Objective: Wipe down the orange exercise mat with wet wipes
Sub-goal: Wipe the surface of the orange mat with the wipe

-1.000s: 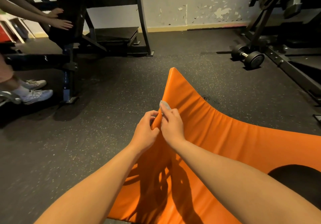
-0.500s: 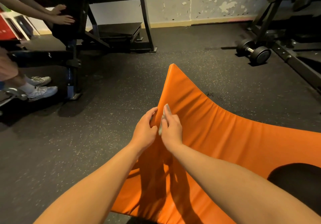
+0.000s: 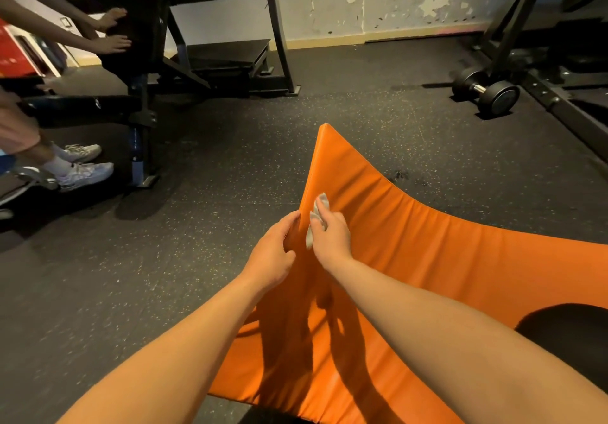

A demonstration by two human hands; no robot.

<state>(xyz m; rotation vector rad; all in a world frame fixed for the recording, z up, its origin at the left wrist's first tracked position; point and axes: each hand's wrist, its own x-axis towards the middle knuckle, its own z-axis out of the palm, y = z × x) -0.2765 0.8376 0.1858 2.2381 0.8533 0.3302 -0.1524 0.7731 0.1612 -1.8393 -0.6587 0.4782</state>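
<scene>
Crumpled wipe [image 3: 319, 202] lower along padded mat [image 3: 427, 259]

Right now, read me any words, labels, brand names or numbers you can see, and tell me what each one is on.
No text reads clearly in this view.
Red object at the left edge: any print is too blurred to read.
Small wall plate: too small to read.
Orange mat, wet wipe, dumbbell: no visible markings.

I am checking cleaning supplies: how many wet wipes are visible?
1. The wet wipe is held in the right hand, against the raised edge of the orange mat, which the left hand grips. A second could be hidden inside the hand.
</scene>
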